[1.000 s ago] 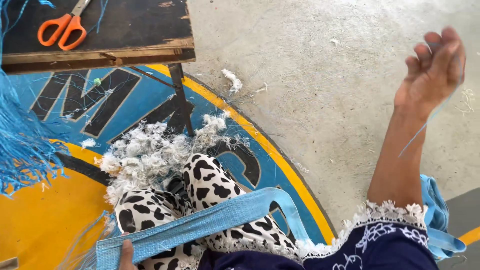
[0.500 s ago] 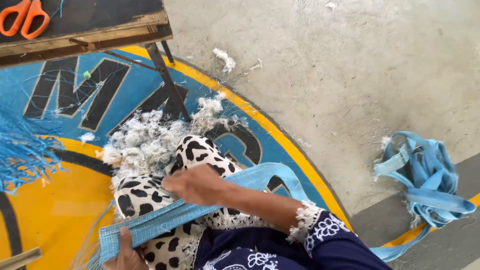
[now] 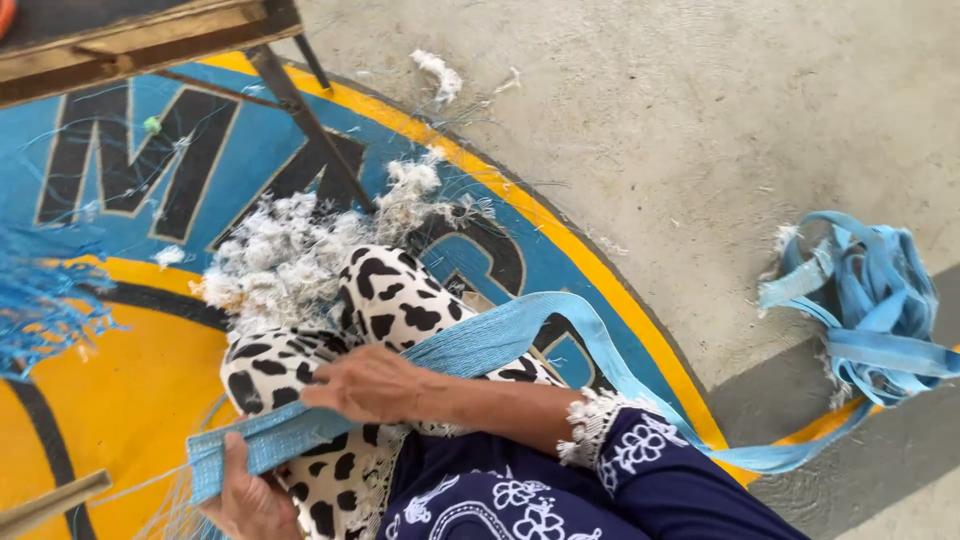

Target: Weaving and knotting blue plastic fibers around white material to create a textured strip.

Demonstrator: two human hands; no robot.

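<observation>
A light blue woven strap (image 3: 480, 345) runs across my lap, over legs in black-and-white spotted cloth (image 3: 385, 295). My left hand (image 3: 245, 495) grips the strap's frayed near end at the bottom left. Resting on the strap a little further along, my right hand (image 3: 365, 385) has its fingers bent over the strap's upper edge. The strap loops right along the floor to a loose blue pile (image 3: 870, 305). White fluffy fibre scraps (image 3: 285, 255) lie heaped just beyond my knees.
A wooden table (image 3: 150, 40) with a dark metal leg (image 3: 310, 125) stands at the top left. Loose blue threads (image 3: 45, 295) hang at the left edge. The floor has a painted blue and yellow circle (image 3: 480, 170), with bare concrete beyond.
My right hand came down from its raised position at the upper right onto the strap on my lap. The view shifted, and the blue pile at the right came into view.
</observation>
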